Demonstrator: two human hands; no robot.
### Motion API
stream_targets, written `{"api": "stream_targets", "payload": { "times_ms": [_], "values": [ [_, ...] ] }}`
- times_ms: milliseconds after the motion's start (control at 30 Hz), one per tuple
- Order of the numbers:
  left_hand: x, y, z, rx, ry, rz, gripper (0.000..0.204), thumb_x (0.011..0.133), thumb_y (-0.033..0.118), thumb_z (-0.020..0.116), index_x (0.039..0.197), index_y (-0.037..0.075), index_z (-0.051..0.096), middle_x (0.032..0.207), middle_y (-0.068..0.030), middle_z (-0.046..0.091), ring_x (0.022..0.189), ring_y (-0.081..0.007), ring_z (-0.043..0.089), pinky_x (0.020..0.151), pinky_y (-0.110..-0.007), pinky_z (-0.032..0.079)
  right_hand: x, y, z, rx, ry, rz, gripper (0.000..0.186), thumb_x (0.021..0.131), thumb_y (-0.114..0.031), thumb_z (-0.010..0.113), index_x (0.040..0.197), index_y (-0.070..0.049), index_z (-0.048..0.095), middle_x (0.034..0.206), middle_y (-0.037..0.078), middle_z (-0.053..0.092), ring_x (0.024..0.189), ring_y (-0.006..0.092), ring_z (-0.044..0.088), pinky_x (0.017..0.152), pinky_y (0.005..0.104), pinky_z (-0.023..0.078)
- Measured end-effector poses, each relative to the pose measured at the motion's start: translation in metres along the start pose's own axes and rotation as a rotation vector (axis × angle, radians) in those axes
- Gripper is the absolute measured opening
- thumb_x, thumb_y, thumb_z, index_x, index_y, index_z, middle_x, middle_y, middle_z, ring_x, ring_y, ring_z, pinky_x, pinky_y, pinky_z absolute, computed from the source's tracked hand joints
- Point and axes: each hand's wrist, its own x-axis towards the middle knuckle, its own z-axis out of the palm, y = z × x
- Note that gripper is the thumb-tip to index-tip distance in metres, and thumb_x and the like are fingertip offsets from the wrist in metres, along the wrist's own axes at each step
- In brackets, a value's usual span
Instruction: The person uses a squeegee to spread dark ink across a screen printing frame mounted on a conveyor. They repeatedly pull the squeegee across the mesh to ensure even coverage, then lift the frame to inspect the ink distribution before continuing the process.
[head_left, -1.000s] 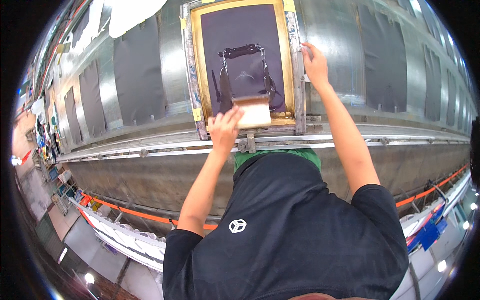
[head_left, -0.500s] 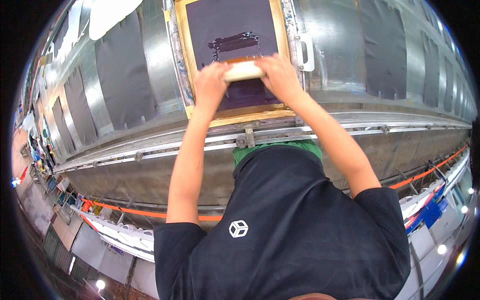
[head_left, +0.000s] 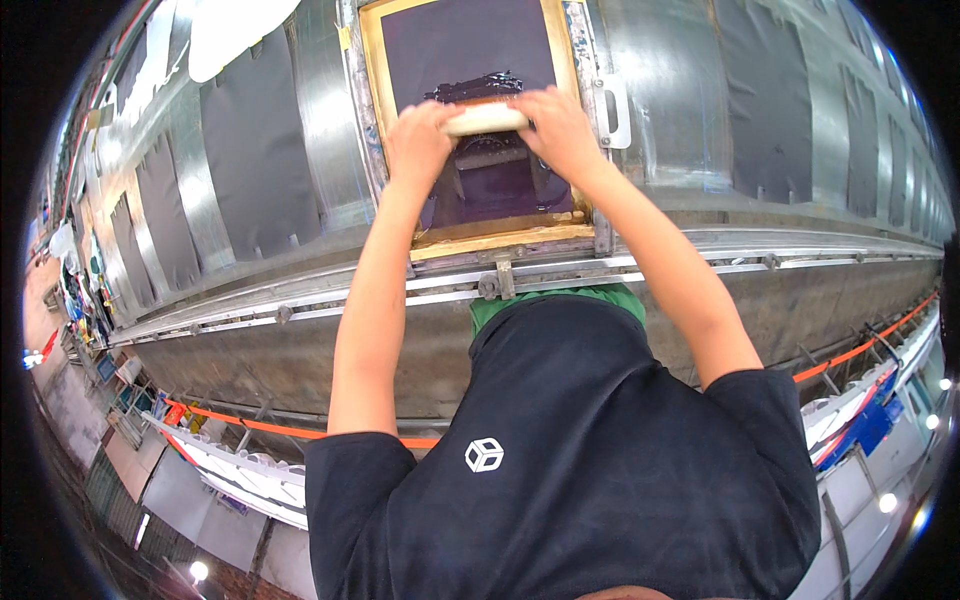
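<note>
Both my hands grip a squeegee [head_left: 487, 120] with a thick cream handle and an orange-brown strip along its far side. My left hand [head_left: 420, 145] is closed around its left end, my right hand [head_left: 560, 130] around its right end. It lies across the dark purple mesh of a screen-printing frame [head_left: 500, 241] with a yellowish, ink-stained border. Just beyond the squeegee is a ragged band of glossy black ink [head_left: 485, 84]. On the near side, a darker pattern shows in the mesh. The squeegee's lower edge is hidden.
The screen sits on a long metal table with dark fabric panels [head_left: 255, 150] on the left and more panels [head_left: 765, 110] on the right. A metal rail [head_left: 700, 262] runs along the near edge. A white handle [head_left: 614, 112] stands beside the screen's right side.
My hands have pushed the squeegee a little away from me, closer to the black ink band. More of the mesh pattern on the near side now shows. Both hands keep their grip.
</note>
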Motion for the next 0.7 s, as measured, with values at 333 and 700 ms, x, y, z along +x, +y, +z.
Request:
{"api": "stream_targets", "payload": {
  "times_ms": [333, 700],
  "values": [
    [-0.09, 0.022, -0.003, -0.019, -0.039, 0.013, 0.044, 0.067, 0.006, 0.079, 0.107, 0.024, 0.079, 0.106, 0.0076, 0.075, 0.089, -0.0198, 0.063, 0.079, -0.039, 0.046, -0.084, -0.014, -0.006, 0.312, 0.003, 0.063, 0.049, 0.077, -0.018, 0.084, 0.122, -0.006, 0.069, 0.122, 0.011, 0.067, 0.106, 0.0295, 0.062, 0.095, 0.0404, 0.051],
    [-0.039, -0.014, 0.02, -0.1, 0.206, 0.073, 0.046, 0.07, 0.001, 0.076, 0.114, 0.017, 0.077, 0.119, -0.0049, 0.074, 0.105, -0.0258, 0.071, 0.092, -0.037, 0.054, -0.011, 0.116, 0.005, 0.528, 0.361, 0.663, 0.03, 0.095, -0.026, 0.067, 0.121, -0.012, 0.069, 0.085, 0.012, 0.067, 0.077, 0.0205, 0.061, 0.074, 0.0359, 0.05]
  ]
}}
